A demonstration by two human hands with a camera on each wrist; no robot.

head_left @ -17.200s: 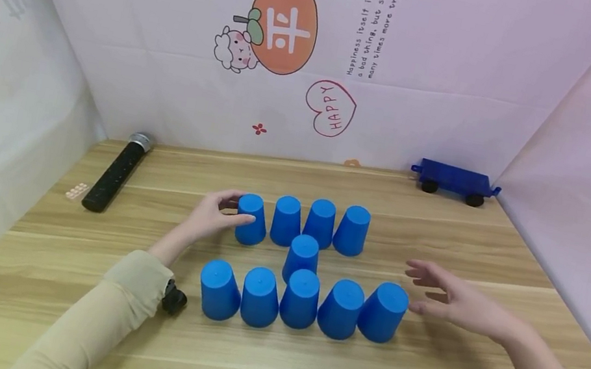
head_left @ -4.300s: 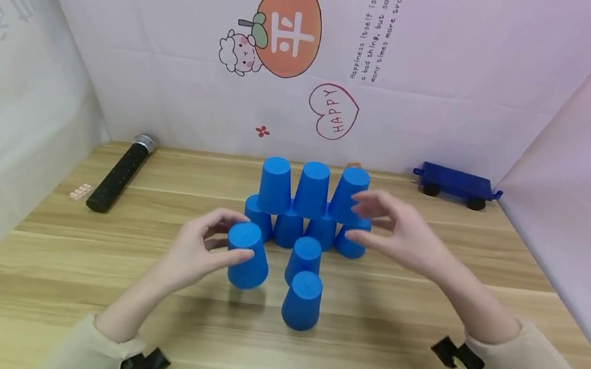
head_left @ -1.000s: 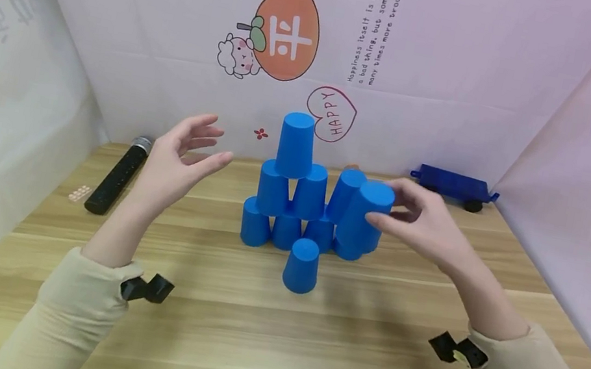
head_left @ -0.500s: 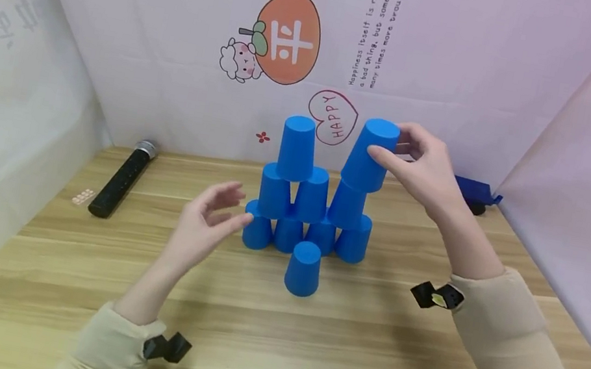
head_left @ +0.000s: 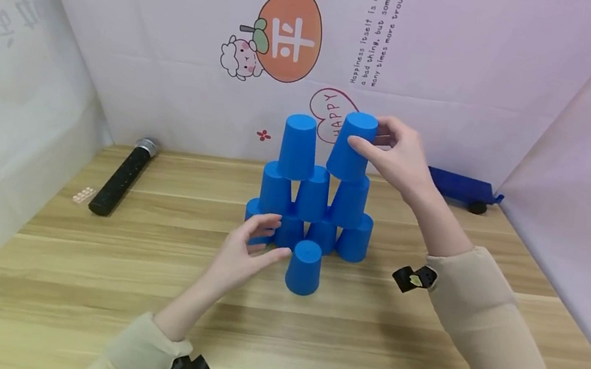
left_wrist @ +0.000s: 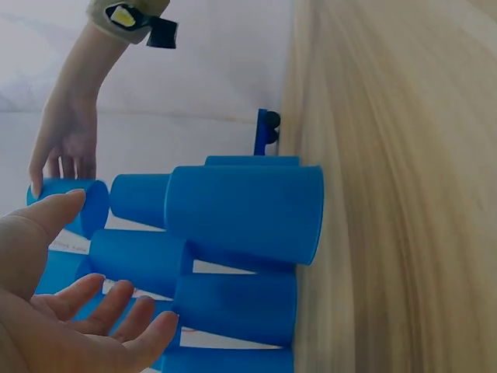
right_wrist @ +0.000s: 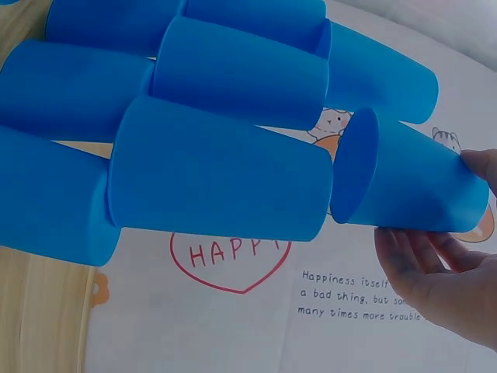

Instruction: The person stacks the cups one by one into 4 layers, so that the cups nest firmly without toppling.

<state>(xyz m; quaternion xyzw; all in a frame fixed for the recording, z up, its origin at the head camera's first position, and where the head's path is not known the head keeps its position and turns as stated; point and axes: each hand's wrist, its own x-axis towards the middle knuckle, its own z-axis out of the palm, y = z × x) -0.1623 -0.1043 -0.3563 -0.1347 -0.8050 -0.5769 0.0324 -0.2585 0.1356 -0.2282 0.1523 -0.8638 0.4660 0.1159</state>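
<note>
My right hand (head_left: 403,161) pinches an upside-down blue cup (head_left: 349,154) between thumb and fingers at the top right of a cup stack. In the right wrist view this held cup (right_wrist: 423,179) is slightly tilted, its mouth close to the base of a second-tier cup (right_wrist: 221,175). At upper left a cup (head_left: 298,149) sits across two second-tier cups. Several cups form the bottom row, partly hidden by my left hand (head_left: 241,257). That hand is empty, fingers loosely bent, just left of a single upside-down cup (head_left: 304,268) standing in front of the stack.
A black microphone (head_left: 123,177) lies at the table's left, beside a small pale beaded piece (head_left: 83,194). At the back right stands a blue toy wagon (head_left: 461,187), partly behind my right arm. Printed cloth walls (head_left: 180,98) enclose the wooden table (head_left: 300,357).
Cups that stood in rows on the table are now stacked in tiers. Over the last second my right hand raised its cup and moved it left; my left hand came down toward the single cup.
</note>
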